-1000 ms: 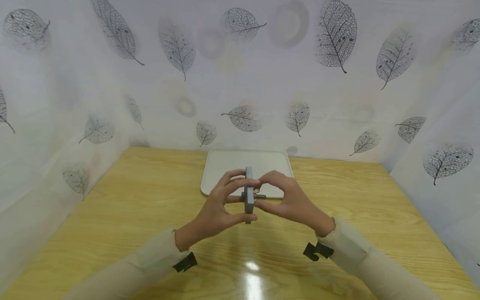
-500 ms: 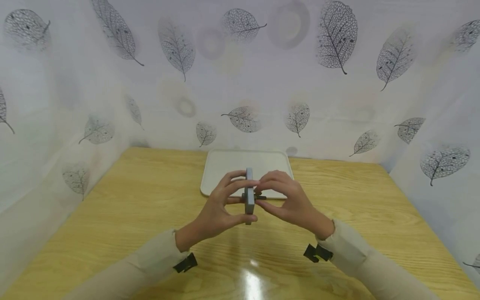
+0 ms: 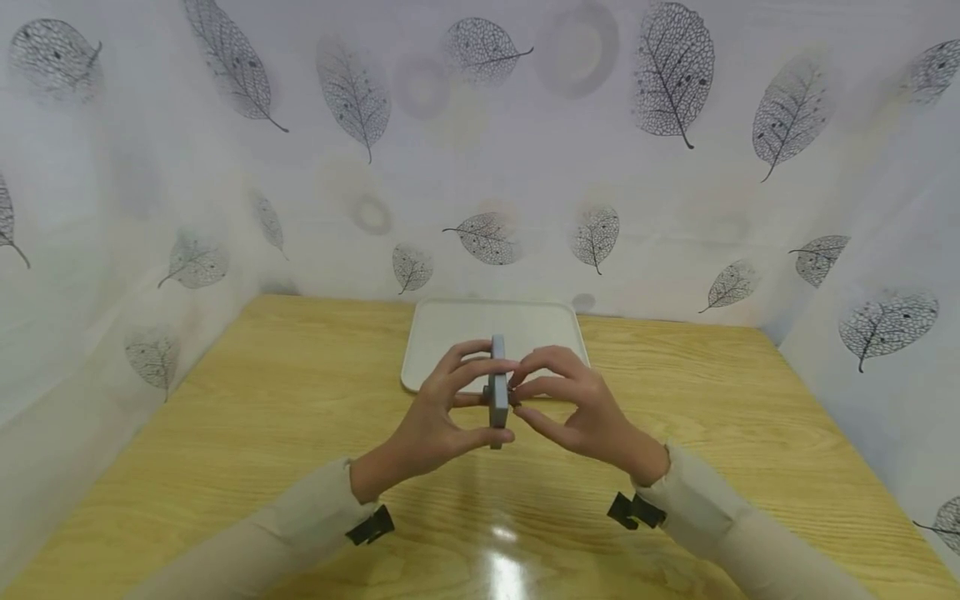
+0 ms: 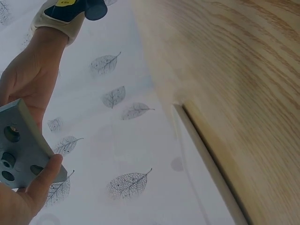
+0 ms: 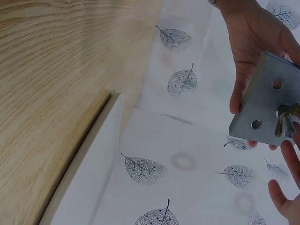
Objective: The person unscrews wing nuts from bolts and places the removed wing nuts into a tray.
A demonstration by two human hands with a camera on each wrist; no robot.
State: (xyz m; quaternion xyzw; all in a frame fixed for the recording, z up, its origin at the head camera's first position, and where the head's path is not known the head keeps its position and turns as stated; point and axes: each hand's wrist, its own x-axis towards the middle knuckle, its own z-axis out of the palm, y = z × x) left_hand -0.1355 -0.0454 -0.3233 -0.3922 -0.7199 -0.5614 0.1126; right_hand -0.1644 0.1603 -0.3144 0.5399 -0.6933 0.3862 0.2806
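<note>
apparently, turning the wing nut (image 5: 290, 109) is in hand, left hand (image 3: 435, 408) clamped on the grey plate (image 3: 498, 404) upright above the table (image 3: 300, 358), right hand (image 3: 581, 404) at the nut, pinch unverifiable, next move likely needing a steady plate.

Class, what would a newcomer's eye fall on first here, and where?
Probably the grey plate, held upright by the left hand above the wooden table. Next, the wing nut on its face, with the right hand at it. Behind, a white tray lies before leaf-patterned cloth.

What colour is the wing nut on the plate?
Brassy yellow; the wing nut shows best in the right wrist view.
</note>
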